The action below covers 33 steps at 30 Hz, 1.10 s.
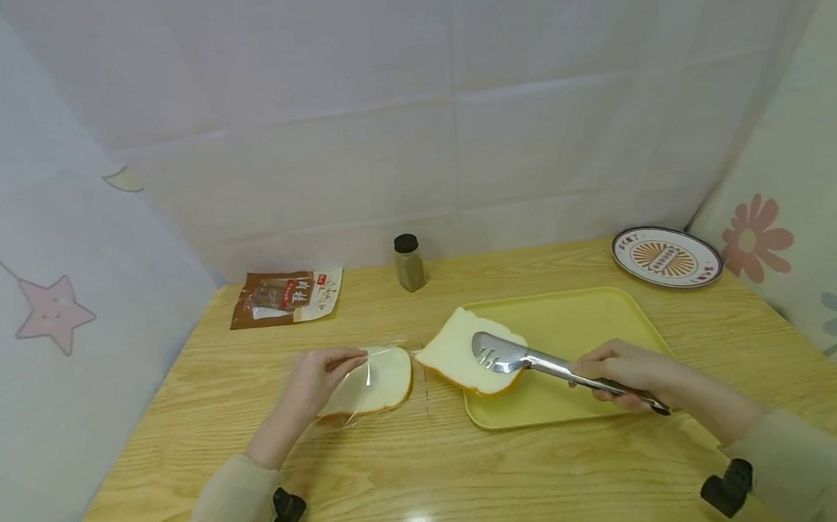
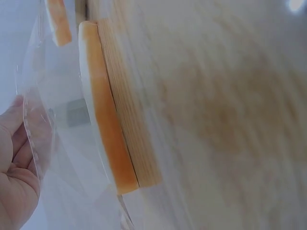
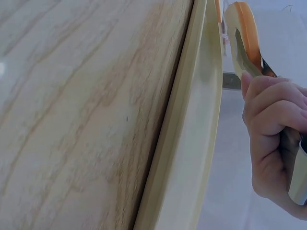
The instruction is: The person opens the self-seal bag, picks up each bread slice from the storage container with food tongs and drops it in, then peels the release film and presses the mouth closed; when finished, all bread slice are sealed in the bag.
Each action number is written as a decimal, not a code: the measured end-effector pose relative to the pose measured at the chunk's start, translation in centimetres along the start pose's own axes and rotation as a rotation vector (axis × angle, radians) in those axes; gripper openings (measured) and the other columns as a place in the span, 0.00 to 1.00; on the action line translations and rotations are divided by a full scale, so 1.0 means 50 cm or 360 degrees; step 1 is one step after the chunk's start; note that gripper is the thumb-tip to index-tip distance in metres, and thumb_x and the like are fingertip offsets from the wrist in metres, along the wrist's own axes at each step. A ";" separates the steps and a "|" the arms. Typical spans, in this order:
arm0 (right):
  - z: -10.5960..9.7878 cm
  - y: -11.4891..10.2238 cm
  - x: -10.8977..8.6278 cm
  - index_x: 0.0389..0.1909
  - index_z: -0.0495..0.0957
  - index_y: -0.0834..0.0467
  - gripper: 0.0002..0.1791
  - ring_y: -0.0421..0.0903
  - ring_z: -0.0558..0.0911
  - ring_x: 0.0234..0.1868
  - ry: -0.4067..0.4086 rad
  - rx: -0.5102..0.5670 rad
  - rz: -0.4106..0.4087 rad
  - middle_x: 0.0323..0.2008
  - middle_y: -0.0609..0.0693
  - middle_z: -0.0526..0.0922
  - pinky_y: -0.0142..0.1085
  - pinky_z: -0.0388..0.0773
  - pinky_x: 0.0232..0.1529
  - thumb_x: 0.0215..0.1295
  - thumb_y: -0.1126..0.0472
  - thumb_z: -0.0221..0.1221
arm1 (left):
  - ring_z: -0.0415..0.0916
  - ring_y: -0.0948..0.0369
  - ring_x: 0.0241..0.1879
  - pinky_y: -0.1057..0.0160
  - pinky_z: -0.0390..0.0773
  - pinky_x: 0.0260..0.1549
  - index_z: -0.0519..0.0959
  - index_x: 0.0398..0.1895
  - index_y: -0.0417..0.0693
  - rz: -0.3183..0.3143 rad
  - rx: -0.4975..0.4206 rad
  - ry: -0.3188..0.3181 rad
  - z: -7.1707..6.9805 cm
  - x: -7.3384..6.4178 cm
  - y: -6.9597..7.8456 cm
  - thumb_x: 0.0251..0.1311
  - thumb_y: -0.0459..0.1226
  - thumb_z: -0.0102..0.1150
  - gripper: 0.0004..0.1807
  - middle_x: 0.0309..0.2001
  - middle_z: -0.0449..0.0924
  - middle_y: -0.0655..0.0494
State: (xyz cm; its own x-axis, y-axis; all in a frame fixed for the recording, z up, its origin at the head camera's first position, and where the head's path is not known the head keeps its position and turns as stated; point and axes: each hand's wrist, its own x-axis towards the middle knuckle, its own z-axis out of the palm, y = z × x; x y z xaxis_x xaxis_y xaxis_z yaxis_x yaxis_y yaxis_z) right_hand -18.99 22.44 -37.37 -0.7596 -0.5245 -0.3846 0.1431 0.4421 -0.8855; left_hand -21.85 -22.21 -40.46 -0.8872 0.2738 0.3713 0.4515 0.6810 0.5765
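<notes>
My right hand grips a pair of metal tongs, whose slotted head clasps a slice of bread. That slice is tilted over the left edge of the yellow tray. To its left, a clear plastic bag lies on the table with another bread slice in it. My left hand pinches the bag's upper film, lifting it above the inner slice. In the left wrist view, fingers show through the film, beside the crusted inner slice. The right wrist view shows the tongs' slice upright beyond the knuckles.
At the back left lies a brown and white food packet. A small jar with a black lid stands at the back middle. On the back right, a printed round plate sits near the wall. Fabric walls enclose the wooden table.
</notes>
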 end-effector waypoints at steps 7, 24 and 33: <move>0.004 -0.009 0.024 0.49 0.74 0.71 0.26 0.33 0.61 0.08 -0.0088 -0.0019 -0.0020 0.15 0.44 0.68 0.24 0.60 0.09 0.70 0.49 0.50 | 0.84 0.59 0.29 0.73 0.79 0.25 0.86 0.37 0.43 0.0042 0.0053 0.0039 0.002 0.004 0.000 0.57 0.32 0.62 0.07 0.36 0.86 0.48; 0.013 -0.014 0.070 0.48 0.74 0.73 0.26 0.33 0.60 0.08 -0.0285 0.0054 0.0007 0.14 0.44 0.68 0.24 0.59 0.08 0.70 0.50 0.50 | 0.83 0.60 0.28 0.72 0.78 0.24 0.85 0.39 0.40 0.0029 0.0026 0.0013 0.002 0.004 0.006 0.58 0.33 0.61 0.08 0.37 0.86 0.47; 0.016 -0.017 0.091 0.47 0.75 0.72 0.26 0.33 0.60 0.07 -0.0338 0.0072 0.0067 0.14 0.44 0.68 0.24 0.60 0.08 0.69 0.49 0.52 | 0.80 0.65 0.26 0.73 0.77 0.23 0.85 0.38 0.41 0.0041 0.0041 0.0033 0.005 0.001 0.005 0.57 0.33 0.62 0.08 0.37 0.86 0.48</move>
State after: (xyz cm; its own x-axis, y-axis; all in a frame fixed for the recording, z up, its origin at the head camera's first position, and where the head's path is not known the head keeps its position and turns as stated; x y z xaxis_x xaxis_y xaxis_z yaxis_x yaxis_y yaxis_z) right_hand -22.07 19.08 -38.59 -0.6025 -0.6496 -0.4636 0.2039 0.4364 -0.8764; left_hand -21.80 -21.87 -40.50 -0.8732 0.2772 0.4009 0.4711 0.6913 0.5479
